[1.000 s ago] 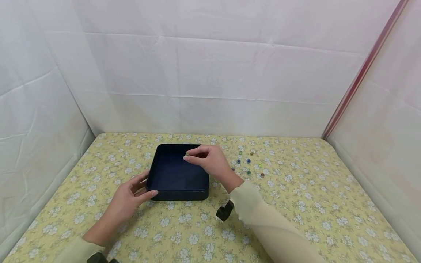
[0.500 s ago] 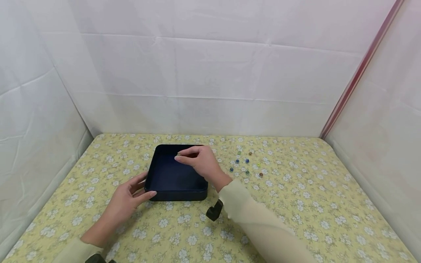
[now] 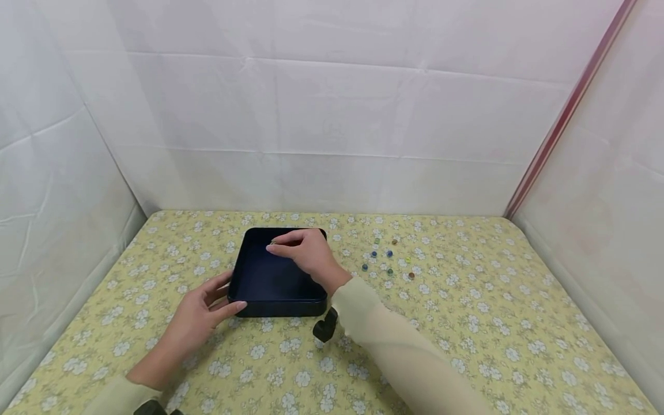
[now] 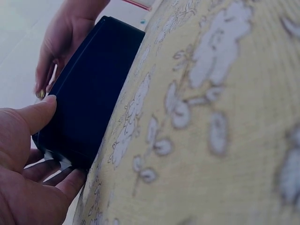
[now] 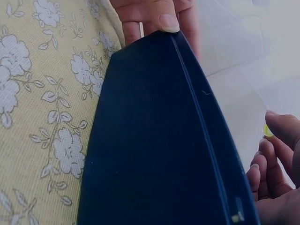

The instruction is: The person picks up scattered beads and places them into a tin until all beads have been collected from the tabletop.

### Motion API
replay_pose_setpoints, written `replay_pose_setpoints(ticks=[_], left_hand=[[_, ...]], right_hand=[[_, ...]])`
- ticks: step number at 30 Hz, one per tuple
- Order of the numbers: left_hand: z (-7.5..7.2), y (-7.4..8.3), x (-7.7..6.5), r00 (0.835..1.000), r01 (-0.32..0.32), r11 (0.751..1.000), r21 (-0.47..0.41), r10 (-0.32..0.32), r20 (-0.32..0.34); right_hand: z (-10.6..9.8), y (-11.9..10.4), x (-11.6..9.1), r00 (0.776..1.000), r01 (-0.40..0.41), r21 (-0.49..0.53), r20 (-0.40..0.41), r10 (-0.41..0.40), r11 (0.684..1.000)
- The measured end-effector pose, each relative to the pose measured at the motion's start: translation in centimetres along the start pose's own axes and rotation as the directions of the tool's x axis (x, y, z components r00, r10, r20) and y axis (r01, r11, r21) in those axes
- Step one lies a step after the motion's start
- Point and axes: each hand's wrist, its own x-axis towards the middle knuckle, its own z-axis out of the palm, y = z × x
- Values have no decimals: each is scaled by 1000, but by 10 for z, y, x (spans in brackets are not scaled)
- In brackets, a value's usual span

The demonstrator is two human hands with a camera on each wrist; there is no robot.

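Observation:
A dark navy, shallow open box [image 3: 282, 309] stands on the flowered cloth, left of centre in the head view. My left hand [image 3: 194, 314] grips its near left corner, thumb on the front wall and fingers along the left side. Over the box's inside, my right hand [image 3: 311, 253] pinches a small yellowish marble [image 5: 267, 130] between thumb and forefinger. The left wrist view also shows that marble [image 4: 41, 94] at the fingertips, beyond the box wall. Part of the box's right side is hidden by my right hand.
Several small glass marbles lie scattered right of the box, among them a blue marble [image 3: 389, 253], a green marble [image 3: 390, 271] and a brown marble [image 3: 411, 275]. White sheeting [image 3: 332, 115] rises behind and at both sides of the table [image 3: 493, 323].
My right hand has moved left over the box, still pinching the marble. My left hand keeps its grip on the corner.

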Motion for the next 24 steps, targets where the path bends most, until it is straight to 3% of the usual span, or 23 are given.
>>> replay_pose_setpoints(ticks=[24], left_hand=[[-1,1,1,1000,-7,1000,12,7,-2]], right_hand=[[17,5,19,992,-128,-51,-7,127,991]])
